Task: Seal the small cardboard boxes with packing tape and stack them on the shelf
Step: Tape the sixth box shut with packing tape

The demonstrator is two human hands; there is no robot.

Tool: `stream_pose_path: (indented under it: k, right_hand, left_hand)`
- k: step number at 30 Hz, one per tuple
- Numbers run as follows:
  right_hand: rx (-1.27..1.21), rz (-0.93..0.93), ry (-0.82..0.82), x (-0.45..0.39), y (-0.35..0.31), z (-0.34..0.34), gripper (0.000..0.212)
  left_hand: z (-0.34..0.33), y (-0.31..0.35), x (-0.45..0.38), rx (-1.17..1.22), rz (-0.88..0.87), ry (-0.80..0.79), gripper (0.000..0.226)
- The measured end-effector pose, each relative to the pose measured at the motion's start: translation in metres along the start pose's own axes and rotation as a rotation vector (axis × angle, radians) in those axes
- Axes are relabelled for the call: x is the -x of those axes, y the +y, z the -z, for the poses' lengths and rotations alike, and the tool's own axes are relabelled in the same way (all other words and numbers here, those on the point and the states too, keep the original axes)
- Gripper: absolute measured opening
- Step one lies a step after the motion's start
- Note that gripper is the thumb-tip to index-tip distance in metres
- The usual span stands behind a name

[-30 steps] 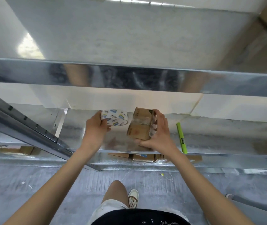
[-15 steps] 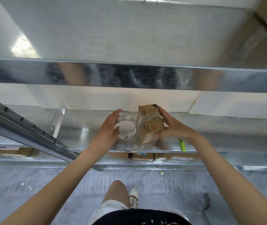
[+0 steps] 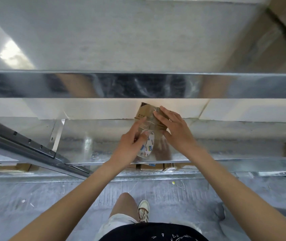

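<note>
The small cardboard box (image 3: 150,117) sits slightly above the centre of the frame, on the metal shelf (image 3: 90,141), with its far end near the white wall behind. Clear tape runs over its top face.

The right hand (image 3: 172,126) lies flat on the upper right part of the box. Its fingers (image 3: 165,113) are straight and slightly spread, and they press down on the taped surface.

The left hand (image 3: 130,145) is just below and left of the box. It holds the packing tape roll (image 3: 146,146), a clear roll with a white printed core. The thumb is hooked through the core and the index finger (image 3: 139,123) is extended along the box's left side. The other fingers of this hand are hidden behind the roll, so their position cannot be determined.

An upper shelf edge (image 3: 138,85) crosses the frame above the hands. Further cardboard boxes (image 3: 153,166) lie on the level below, at the centre of the frame. A knee and a shoe (image 3: 143,210) appear on the grey floor (image 3: 34,197) at the bottom.
</note>
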State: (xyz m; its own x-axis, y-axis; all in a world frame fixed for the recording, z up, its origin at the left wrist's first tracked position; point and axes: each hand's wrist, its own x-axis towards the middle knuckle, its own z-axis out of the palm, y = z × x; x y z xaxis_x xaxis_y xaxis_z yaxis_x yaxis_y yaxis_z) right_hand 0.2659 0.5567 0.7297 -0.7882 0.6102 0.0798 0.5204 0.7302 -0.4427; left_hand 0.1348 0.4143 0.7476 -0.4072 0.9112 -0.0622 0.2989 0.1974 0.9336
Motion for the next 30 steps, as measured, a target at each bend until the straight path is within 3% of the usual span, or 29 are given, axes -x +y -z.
stream_pose_path:
  k: [8,17,19,21,24,26,30]
  right_hand:
    - [-0.013,0.113,0.01,-0.008,0.015,-0.004,0.077]
    - [0.06,0.099,-0.015,0.0,0.018,-0.002,0.075]
    - [-0.004,-0.006,0.088,0.011,0.026,-0.002,0.072]
    - [-0.067,-0.261,0.17,0.024,0.038,-0.004,0.061]
    - [0.065,-0.588,0.005,0.042,0.058,-0.014,0.048]
    - [0.17,-0.64,-0.08,0.05,0.065,-0.02,0.046]
    - [0.065,-0.713,-0.09,0.049,0.063,-0.023,0.026]
  left_hand:
    - [-0.004,-0.005,-0.009,-0.206,0.048,-0.171,0.059]
    - [-0.011,-0.013,-0.019,-0.106,0.094,-0.13,0.065]
    - [-0.006,-0.014,-0.019,-0.079,0.106,-0.14,0.064]
    - [-0.003,-0.014,-0.02,-0.042,0.137,-0.165,0.064]
    - [-0.003,-0.013,-0.022,0.013,0.181,-0.201,0.064]
    - [-0.003,-0.014,-0.022,0.073,0.21,-0.228,0.064]
    - [-0.001,-0.013,-0.024,0.134,0.234,-0.268,0.065]
